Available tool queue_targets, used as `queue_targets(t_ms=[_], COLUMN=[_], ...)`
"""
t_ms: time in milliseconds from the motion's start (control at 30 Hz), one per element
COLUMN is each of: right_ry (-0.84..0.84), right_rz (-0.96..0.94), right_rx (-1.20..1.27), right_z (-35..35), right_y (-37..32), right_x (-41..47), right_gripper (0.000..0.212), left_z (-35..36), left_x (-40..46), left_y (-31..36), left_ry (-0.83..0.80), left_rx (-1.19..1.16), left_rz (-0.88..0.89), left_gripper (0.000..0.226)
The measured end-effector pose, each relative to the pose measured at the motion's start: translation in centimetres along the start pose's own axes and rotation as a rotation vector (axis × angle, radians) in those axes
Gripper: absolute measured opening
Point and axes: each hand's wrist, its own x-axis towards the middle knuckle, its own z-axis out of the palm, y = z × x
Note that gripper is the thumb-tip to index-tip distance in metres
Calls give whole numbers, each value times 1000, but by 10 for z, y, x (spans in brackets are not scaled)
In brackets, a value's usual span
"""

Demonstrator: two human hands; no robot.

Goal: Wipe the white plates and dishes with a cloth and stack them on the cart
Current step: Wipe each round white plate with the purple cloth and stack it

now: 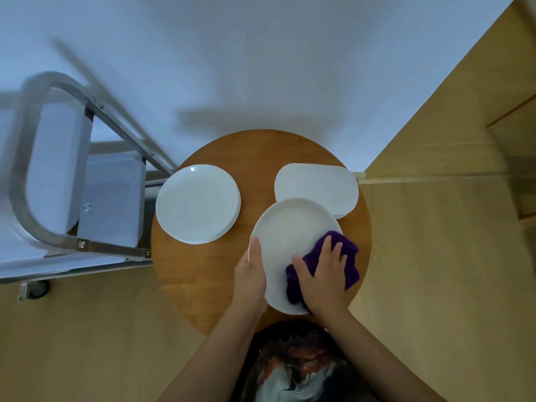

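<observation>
Purple cloth (324, 265) lies bunched on the right half of a white round plate (285, 236), pressed flat under the right hand (323, 281), whose fingers are spread across the fabric with the thumb pointing toward the plate's middle; that grip is not closed around anything, only laid open on the cloth. The left hand (251, 271) has its grip clamped on the plate's left rim, thumb along the edge on top, the remaining fingers hidden beneath. The plate is held over the near right part of a round wooden table (208, 285), and its far edge overlaps a white oblong dish (317, 184) that sits at the table's far right. Whether the plate is touching the table or raised clear of it cannot be told. On the table's left side, apart from the held plate, stands a stack of white plates (198, 204), the edges of the lower ones showing along its right and near side. Beside the table on the left is the cart (46, 181), a grey tubular metal frame with pale shelves, blurred, with a small caster visible at its near corner. The floor is light wood, and a white wall runs behind the table. Both forearms are bare, and a dark patterned garment shows at the bottom of the view.
</observation>
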Motion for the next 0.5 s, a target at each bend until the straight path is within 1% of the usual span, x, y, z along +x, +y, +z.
queue_targets(t_ms=[67,200,267,300,367,467,500], right_ry=[127,361,398,388,337,195,121], right_rz=[-25,-109,-141,-168,-274,-572,-663], right_rx=[-18,238,346,341,226,151,145], right_z=[1,-6,-10,-11,-15,-25,-27], right_y=[-15,-46,-62,-70,-85,-104,-110], right_x=[6,13,15,14,12,0,-8], right_gripper=[77,77,80,80,78,72,69], left_z=[2,3,-1,-4,-12,-25,-30], left_x=[-13,-32,-36,-37,-40,-46,-48], left_y=[9,41,61,70,81,85,86], left_ry=[39,40,15,7,-6,-29,-20], left_rx=[22,105,150,166,177,151,152], left_rz=[35,204,272,302,327,288,273], left_gripper=[36,27,27,27,32,48,48])
